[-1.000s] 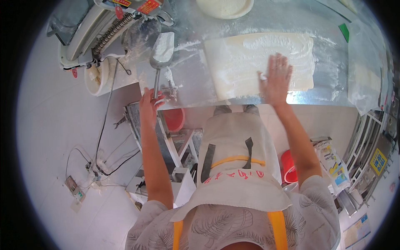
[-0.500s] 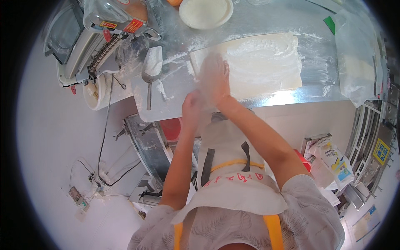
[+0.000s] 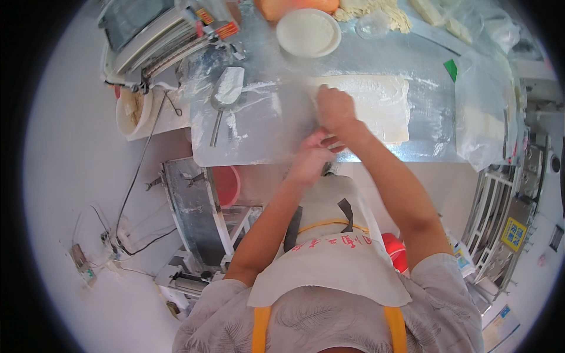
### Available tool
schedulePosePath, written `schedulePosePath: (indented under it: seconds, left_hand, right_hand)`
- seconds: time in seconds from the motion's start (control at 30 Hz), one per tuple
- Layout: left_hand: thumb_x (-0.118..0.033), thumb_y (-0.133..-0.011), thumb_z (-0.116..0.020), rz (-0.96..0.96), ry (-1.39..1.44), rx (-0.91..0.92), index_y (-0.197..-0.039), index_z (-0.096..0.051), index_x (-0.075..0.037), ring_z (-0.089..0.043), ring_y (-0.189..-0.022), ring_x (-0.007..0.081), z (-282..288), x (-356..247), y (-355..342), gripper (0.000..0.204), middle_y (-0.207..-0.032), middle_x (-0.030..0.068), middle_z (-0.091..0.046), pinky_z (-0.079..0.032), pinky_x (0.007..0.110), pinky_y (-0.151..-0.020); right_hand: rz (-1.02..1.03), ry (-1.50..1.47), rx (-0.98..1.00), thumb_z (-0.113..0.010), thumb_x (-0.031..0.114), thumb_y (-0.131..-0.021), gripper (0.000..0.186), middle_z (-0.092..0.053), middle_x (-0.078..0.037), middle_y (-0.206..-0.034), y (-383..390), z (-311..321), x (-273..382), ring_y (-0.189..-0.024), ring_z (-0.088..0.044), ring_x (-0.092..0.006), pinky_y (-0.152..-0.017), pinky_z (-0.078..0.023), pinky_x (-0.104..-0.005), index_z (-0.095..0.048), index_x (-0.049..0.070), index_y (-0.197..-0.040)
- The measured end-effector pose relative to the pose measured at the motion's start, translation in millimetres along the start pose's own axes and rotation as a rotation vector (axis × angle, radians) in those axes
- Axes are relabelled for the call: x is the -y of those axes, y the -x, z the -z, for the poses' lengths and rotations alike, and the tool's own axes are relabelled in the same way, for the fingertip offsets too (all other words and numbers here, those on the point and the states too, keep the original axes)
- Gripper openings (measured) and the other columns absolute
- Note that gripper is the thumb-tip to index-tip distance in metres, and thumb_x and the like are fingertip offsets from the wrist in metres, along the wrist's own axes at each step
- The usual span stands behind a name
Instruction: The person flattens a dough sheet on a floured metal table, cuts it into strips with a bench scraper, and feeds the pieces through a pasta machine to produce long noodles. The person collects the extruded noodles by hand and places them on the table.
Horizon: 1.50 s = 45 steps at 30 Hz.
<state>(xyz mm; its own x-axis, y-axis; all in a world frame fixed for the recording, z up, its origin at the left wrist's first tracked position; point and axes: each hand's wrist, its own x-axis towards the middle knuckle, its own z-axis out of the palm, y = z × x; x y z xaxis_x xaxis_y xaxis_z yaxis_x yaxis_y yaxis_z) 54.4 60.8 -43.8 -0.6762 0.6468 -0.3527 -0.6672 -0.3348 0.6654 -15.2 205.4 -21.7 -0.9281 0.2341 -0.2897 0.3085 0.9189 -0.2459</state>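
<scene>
A pale, flour-dusted dough sheet lies flat on the metal worktable. Over its left part is my right hand, curled into a fist; whatever it may hold is hidden. Close below, by the table's front edge, my left hand has its fingers bent but apart, near my right wrist, with nothing seen in it. A hazy cloud of flour blurs the area left of my right hand. Farther left, a metal scoop with white flour rests on the table, its handle toward me. Behind the dough stands a white bowl of flour.
A machine with a metal frame stands at the far left, above a white bucket. Clear plastic covers something at the right. An orange object and a noodle-like bundle lie at the back.
My right hand, flat and blurred before, is now a fist farther right. My left hand has opened from a fist and moved right and nearer me. The view has shifted too.
</scene>
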Motion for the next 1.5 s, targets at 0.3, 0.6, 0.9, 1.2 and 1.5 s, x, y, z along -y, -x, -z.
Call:
schedulePosePath:
  seconds: [0.3,0.6,0.9,1.2,1.5]
  left_hand:
    - [-0.017,-0.098,-0.06,0.133,-0.177,-0.191,-0.125,-0.064,0.001,-0.057,-0.124,0.0219,42,17,0,0.033,-0.128,0.0107,-0.064,-0.052,0.039,-0.101]
    - [-0.057,-0.101,-0.055,0.054,-0.429,-0.257,-0.129,-0.061,-0.001,-0.055,-0.129,0.0228,65,0,-45,0.063,-0.141,0.0127,-0.055,-0.048,0.036,-0.102]
    - [-0.036,-0.086,-0.084,-0.204,-1.193,-0.649,-0.113,-0.061,0.003,-0.064,-0.091,0.0261,60,48,-110,0.053,-0.104,0.0124,-0.065,-0.051,0.039,-0.087]
    - [-0.034,-0.08,-0.085,-0.058,-1.419,-0.806,-0.109,-0.064,0.001,-0.064,-0.098,0.0312,14,78,-138,0.05,-0.102,0.0163,-0.067,-0.051,0.044,-0.086]
    - [-0.015,-0.085,-0.082,-0.196,-0.923,-0.617,-0.103,-0.07,0.0,-0.066,-0.078,0.0108,-30,45,-136,0.026,-0.093,0.0071,-0.074,-0.052,0.029,-0.07]
  right_hand:
    - [-0.018,-0.074,-0.211,-0.064,0.024,-0.099,0.028,-0.071,-0.024,-0.082,65,128,1,-0.081,-0.071,-0.0424,-0.072,-0.056,-0.0508,-0.062,-0.001,-0.112]
    - [-0.104,-0.824,-0.281,-0.065,0.019,-0.102,0.021,-0.064,0.0,-0.077,110,224,-61,-0.07,-0.055,-0.0061,-0.064,-0.047,-0.0265,-0.068,-0.001,-0.107]
    - [-0.211,-1.162,-0.167,-0.068,0.023,-0.102,0.03,-0.066,0.001,-0.092,97,107,-297,-0.082,-0.057,-0.0052,-0.073,-0.048,-0.0241,-0.067,-0.003,-0.115]
    - [-0.408,-0.923,-0.129,-0.064,0.026,-0.102,0.03,-0.071,-0.012,-0.089,84,-13,-440,-0.079,-0.066,-0.0198,-0.07,-0.052,-0.0366,-0.065,-0.002,-0.115]
    - [-0.621,-0.378,-0.219,-0.055,0.031,-0.105,0.028,-0.072,-0.027,-0.094,72,-38,-417,-0.093,-0.069,-0.0481,-0.078,-0.052,-0.0555,-0.057,0.006,-0.117]
